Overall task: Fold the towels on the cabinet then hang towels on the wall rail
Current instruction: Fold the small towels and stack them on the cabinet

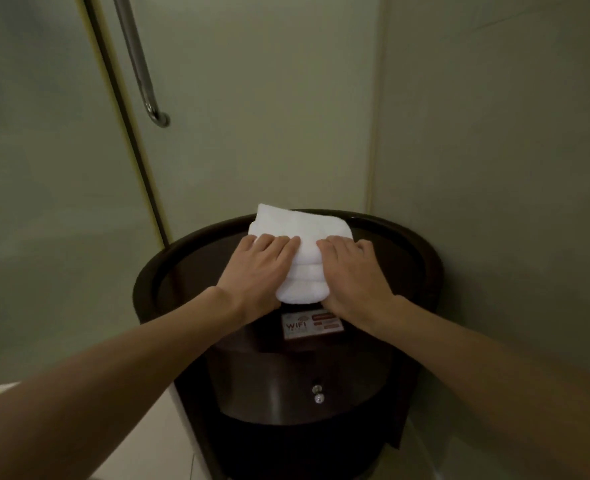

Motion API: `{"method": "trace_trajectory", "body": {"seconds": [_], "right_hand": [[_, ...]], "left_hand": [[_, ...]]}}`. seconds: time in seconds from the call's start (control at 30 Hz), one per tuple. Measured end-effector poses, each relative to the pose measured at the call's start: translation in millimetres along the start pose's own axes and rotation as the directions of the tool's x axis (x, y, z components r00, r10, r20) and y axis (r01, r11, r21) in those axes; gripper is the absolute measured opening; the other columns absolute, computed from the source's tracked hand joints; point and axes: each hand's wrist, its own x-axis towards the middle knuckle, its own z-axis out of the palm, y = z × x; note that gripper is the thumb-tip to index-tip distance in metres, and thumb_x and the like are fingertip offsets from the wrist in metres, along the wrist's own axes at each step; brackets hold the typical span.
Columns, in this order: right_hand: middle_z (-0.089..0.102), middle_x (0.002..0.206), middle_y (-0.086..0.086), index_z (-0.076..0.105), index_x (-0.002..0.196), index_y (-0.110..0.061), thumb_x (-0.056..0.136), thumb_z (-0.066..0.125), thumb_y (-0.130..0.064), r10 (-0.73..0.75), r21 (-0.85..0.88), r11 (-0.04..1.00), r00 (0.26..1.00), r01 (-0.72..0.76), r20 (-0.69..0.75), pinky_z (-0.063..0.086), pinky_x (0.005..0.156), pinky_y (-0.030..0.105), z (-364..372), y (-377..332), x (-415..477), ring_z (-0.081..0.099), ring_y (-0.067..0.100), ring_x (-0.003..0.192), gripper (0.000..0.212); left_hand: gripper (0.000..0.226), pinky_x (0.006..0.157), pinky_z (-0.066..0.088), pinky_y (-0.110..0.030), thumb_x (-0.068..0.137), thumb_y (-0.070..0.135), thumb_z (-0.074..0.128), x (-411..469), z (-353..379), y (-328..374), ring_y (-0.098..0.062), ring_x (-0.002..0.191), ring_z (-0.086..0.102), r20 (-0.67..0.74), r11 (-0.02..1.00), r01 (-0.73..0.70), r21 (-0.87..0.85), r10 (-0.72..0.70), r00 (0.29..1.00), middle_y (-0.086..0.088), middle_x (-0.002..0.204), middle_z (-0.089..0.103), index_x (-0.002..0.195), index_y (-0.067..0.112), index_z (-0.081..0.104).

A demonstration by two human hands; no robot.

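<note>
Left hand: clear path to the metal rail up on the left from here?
Probably yes: nothing stands between the left hand and the rail, up and to its left. The hand lies on the towel, so it must lift off first.

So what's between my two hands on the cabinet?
The folded white towel; its stacked folds fill the gap between left hand and right hand, in the head view.
</note>
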Motion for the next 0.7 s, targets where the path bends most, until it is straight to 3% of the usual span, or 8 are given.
{"method": "trace_trajectory", "body": {"seconds": [0.1, 0.23, 0.4, 0.7], "right_hand": [[0.051, 0.126, 0.011, 0.041, 0.133, -0.008, 0.08, 0.06, -0.034, -0.009, -0.007, 1.0, 0.998, 0.01, 0.06, 0.034, 0.097, 0.039, -22, 2, 17, 0.048, 0.028, 0.113, 0.062], [0.048, 0.131, 0.013, 0.039, 0.133, -0.008, 0.079, 0.065, -0.039, -0.014, 0.045, 0.999, 0.988, 0.008, 0.151, 0.033, 0.107, 0.038, -60, 7, 39, 0.047, 0.027, 0.118, 0.067], [0.051, 0.121, 0.011, 0.042, 0.126, -0.009, 0.075, 0.069, -0.041, -0.044, 0.03, 0.999, 0.974, 0.038, 0.222, 0.038, 0.096, 0.036, -122, 12, 69, 0.049, 0.026, 0.105, 0.066], [0.047, 0.125, 0.011, 0.036, 0.132, -0.009, 0.077, 0.065, -0.05, -0.169, 0.092, 0.985, 0.936, 0.147, 0.31, 0.037, 0.099, 0.043, -269, 6, 122, 0.046, 0.028, 0.111, 0.074]], "left_hand": [[0.086, 0.105, 0.033, -0.04, 0.075, 0.038, 0.068, 15, -16, -11, -0.026, 0.123, 0.043, 0.041, 0.999, 0.017, -0.034, -0.016, 0.999, -0.007, 0.14, 0.043, 0.145, 0.01, 0.026], [0.09, 0.103, 0.035, -0.039, 0.071, 0.039, 0.072, 38, -52, -30, -0.025, 0.121, 0.044, 0.13, 0.998, 0.029, -0.051, -0.022, 0.991, -0.006, 0.138, 0.043, 0.143, 0.012, 0.026], [0.087, 0.093, 0.041, -0.039, 0.067, 0.035, 0.07, 52, -108, -52, -0.027, 0.115, 0.045, 0.207, 0.997, 0.042, -0.069, -0.027, 0.978, -0.007, 0.131, 0.046, 0.139, 0.012, 0.027], [0.107, 0.098, 0.032, -0.036, 0.06, 0.046, 0.067, 48, -252, -106, -0.024, 0.119, 0.036, 0.325, 0.979, 0.121, -0.161, -0.063, 0.944, -0.003, 0.135, 0.036, 0.146, 0.016, 0.011]]}}
